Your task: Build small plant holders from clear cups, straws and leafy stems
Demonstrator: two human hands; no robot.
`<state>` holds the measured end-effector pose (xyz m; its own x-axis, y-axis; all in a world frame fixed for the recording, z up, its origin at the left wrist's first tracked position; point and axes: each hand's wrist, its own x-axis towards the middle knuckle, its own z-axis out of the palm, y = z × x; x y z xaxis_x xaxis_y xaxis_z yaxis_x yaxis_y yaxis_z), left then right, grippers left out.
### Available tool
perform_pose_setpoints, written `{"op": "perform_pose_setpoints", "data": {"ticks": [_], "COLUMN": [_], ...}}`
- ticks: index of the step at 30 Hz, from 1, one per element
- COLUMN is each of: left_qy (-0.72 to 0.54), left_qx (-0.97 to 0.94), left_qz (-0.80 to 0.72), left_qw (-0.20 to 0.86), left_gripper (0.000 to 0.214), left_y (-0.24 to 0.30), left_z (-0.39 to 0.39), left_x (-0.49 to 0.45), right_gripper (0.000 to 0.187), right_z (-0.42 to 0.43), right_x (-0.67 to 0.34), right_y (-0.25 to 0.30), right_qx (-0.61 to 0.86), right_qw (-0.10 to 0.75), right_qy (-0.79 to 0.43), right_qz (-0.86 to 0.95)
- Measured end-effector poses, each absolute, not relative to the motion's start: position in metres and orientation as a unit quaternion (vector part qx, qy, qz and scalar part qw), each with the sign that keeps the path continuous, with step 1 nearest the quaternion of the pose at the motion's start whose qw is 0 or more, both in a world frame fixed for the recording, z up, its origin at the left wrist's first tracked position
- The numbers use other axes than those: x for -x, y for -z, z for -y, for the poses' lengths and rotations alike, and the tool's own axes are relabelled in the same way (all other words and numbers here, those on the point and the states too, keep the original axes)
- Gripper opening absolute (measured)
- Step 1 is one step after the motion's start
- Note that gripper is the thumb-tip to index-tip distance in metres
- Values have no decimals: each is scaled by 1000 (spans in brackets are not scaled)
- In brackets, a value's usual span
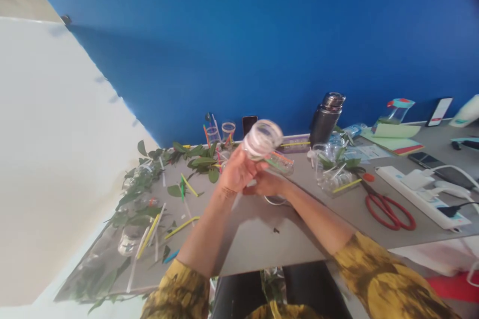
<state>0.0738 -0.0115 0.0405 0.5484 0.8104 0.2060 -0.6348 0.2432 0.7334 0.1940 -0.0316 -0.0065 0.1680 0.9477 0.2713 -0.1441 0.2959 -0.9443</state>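
My left hand (236,171) is closed round a clear plastic cup (265,135), raised above the table and tilted with its round rim up and to the right. The cup is blurred. Just below, my right hand (266,184) is close against the left one; its fingers are mostly hidden, so what they grip does not show. A pale ring-shaped thing (276,201) lies partly covered under my right wrist. Behind the hands rests a clear plastic piece (284,163) with orange and green strips.
Leaves (204,161) and cut straws (150,236) litter the left side. A dark flask (327,118) stands at the back. To the right are red-handled scissors (389,212), a clear container with leaves (337,178), a power strip (421,198) and a phone (426,160). A blue partition (239,50) rises behind.
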Motion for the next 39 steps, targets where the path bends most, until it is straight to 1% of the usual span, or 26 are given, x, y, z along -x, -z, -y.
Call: {"op": "perform_pose_setpoints", "data": {"ticks": [1,2,3,4,5,7,9,10,12,14,15,20,25,27,29,33,39], "left_qy": [-494,-529,-548,-559,-562,-562,-557,-557,-560,-563,-563,-561,-552,-551,-555,-553,-555], "left_qx": [-393,-379,-368,-357,-345,-329,-337,-345,-349,-342,-340,-355,-359,-352,-350,-362,-344], "left_qz": [-118,-125,-134,-146,-160,-176,-183,-187,-198,-209,-210,-190,-175,-180,-188,-201,-252], "left_qw": [767,749,739,735,735,738,736,732,724,722,723,724,732,735,731,723,714], "left_gripper": [53,50,47,45,44,45,47,50,64,77,79,63,58,57,58,65,73], "left_y": [-36,-30,-24,-16,-9,4,13,15,17,16,15,14,13,13,15,19,23], "left_z": [0,-10,-18,-25,-29,-32,-30,-28,-24,-21,-20,-17,-14,-14,-14,-14,-15], "left_x": [-70,-68,-67,-66,-66,-68,-71,-73,-76,-78,-79,-84,-86,-86,-86,-86,-86], "right_gripper": [18,17,15,16,17,20,22,23,24,23,23,18,15,13,12,15,15], "right_z": [33,34,35,36,36,34,31,29,25,23,22,20,17,16,14,11,12], "right_x": [-210,-224,-234,-241,-244,-242,-237,-234,-231,-229,-228,-219,-212,-211,-212,-213,-213], "right_y": [-1,-7,-12,-16,-18,-19,-17,-17,-16,-17,-18,-15,-3,2,6,11,12], "right_qx": [402,378,361,358,367,400,428,436,451,472,485,528,576,582,584,587,617], "right_qw": [598,495,453,447,453,501,531,542,560,562,559,538,508,511,519,529,513], "right_qy": [-449,-494,-510,-510,-501,-463,-435,-427,-412,-391,-379,-339,-254,-239,-245,-259,-250], "right_qz": [529,606,636,642,640,612,588,578,560,555,556,563,588,586,575,555,542]}}
